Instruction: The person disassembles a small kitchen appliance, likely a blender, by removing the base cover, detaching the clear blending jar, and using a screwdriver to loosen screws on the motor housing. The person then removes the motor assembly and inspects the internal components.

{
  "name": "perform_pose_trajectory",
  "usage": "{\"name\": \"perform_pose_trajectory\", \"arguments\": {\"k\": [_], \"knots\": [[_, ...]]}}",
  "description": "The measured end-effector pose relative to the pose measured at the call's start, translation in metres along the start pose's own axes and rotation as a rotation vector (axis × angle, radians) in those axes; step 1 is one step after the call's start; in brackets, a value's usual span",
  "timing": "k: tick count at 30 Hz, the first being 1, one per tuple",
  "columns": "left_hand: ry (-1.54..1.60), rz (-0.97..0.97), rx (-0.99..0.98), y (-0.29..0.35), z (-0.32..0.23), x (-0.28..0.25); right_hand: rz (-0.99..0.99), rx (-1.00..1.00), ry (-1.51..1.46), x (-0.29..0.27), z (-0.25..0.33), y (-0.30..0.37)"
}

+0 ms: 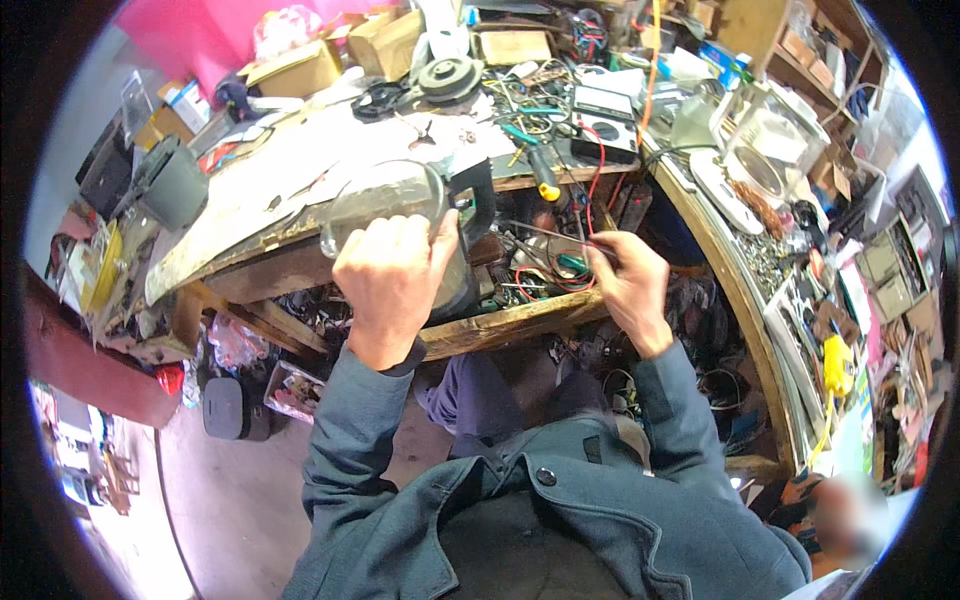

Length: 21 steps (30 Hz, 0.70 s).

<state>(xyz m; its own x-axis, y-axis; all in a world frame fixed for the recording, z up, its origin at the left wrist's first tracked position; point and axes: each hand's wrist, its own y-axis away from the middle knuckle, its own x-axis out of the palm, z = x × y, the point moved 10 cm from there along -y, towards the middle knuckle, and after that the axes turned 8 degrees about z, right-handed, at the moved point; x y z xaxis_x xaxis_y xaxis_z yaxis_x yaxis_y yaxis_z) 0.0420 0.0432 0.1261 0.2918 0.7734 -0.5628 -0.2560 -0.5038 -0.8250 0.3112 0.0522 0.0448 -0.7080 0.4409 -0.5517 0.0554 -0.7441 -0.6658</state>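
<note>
My left hand (392,275) is closed around a see-through, rounded, jug-like vessel (385,185), held tilted over the bench's front edge. A black handle-like part (477,205) juts from its right side, near my thumb. My right hand (630,285) is closed, its fingers pinching a thin metal rod (540,235) that points left toward the black part. The grip end of the rod is hidden in my fingers. Just beyond hang a screwdriver with a yellow and black handle (545,178) and a red test lead (600,170).
An open drawer (520,325) below holds wires and small parts. On the bench (240,225) stand a multimeter (603,125), a round grey part (448,80) and cardboard boxes (295,70). A cluttered side bench with a wooden edge (735,280) runs along the right. A dark bin (170,180) stands left.
</note>
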Motion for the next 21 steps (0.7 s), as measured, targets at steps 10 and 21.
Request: {"name": "perform_pose_trajectory", "arguments": {"k": [10, 21], "knots": [[-0.005, 0.058, -0.093, -0.005, 0.019, 0.005, -0.078, -0.478, -0.103, -0.076, 0.159, 0.041], [0.031, 0.107, -0.104, -0.002, 0.015, 0.003, -0.091, -0.632, 0.145, -0.027, 0.194, 0.035]]}}
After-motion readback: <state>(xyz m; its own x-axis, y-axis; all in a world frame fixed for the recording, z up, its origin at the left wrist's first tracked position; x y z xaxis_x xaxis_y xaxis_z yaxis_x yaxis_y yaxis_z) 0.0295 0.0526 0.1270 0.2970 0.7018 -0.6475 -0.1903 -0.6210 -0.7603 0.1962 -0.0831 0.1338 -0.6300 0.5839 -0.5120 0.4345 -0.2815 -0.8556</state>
